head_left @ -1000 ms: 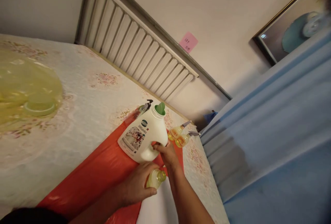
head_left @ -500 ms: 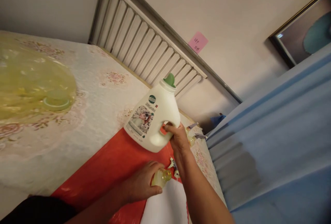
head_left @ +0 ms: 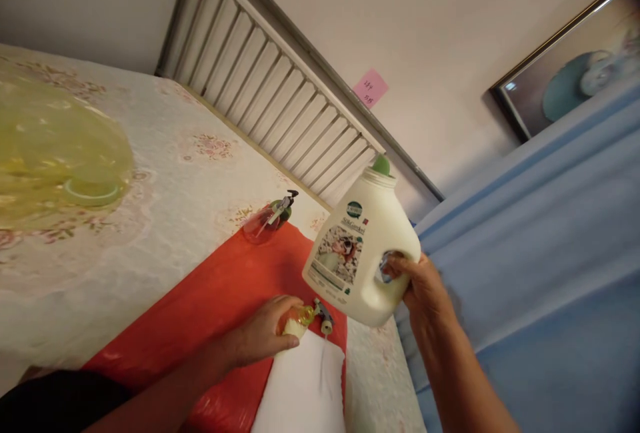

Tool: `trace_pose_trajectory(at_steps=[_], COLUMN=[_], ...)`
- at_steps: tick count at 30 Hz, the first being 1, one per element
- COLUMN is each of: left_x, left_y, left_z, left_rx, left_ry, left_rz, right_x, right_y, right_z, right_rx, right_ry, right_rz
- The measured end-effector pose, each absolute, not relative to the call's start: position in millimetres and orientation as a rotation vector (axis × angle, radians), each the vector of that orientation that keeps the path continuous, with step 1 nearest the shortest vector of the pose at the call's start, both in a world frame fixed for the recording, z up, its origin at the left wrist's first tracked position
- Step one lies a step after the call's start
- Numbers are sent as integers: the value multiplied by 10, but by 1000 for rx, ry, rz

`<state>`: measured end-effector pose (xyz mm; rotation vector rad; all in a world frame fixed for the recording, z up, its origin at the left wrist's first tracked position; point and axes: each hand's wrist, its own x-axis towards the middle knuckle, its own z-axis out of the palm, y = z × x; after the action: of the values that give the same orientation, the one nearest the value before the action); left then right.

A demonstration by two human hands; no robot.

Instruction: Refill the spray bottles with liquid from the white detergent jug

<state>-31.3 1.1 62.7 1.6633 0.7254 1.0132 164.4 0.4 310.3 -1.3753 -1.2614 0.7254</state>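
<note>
My right hand (head_left: pixel 425 286) is wrapped round the handle of a large cream detergent jug (head_left: pixel 363 246) with a green spout at its mouth. The jug is held up off the table, tilted slightly, its printed label facing me. My left hand (head_left: pixel 270 326) grips a small clear yellowish bottle (head_left: pixel 300 318) with an uncapped neck, partly hidden by my fingers. Just beyond that neck, a trigger spray head (head_left: pixel 323 316) with a thin tube lies on the red sheet (head_left: pixel 200 306). A white sheet (head_left: pixel 305 380) lies below it.
A clear pump bottle (head_left: pixel 267 216) with a black top is at the red sheet's far edge. A yellow plastic bag (head_left: pixel 55 146) lies left on the floral tablecloth (head_left: pixel 175 220). A radiator (head_left: pixel 270 80) lines the wall behind; a blue curtain (head_left: pixel 540 266) hangs right.
The jug has moved right with my right hand, revealing the pump bottle behind it. My left hand and the small bottle have shifted slightly left and up in view.
</note>
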Motion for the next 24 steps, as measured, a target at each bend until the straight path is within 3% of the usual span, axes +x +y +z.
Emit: trace_pose_trajectory(at_steps=[10,24], left_x=[-218,-240], left_y=[177,208], left_z=[467,505], left_rx=[1627,1676], left_ry=[816,803], left_rz=[1116,1091], right_x=[2311,2545], right_y=[-642,-832], right_z=[2850,2865], right_rx=[-1768,-2050], right_ry=[-1355,-1576], right_rz=[725,733])
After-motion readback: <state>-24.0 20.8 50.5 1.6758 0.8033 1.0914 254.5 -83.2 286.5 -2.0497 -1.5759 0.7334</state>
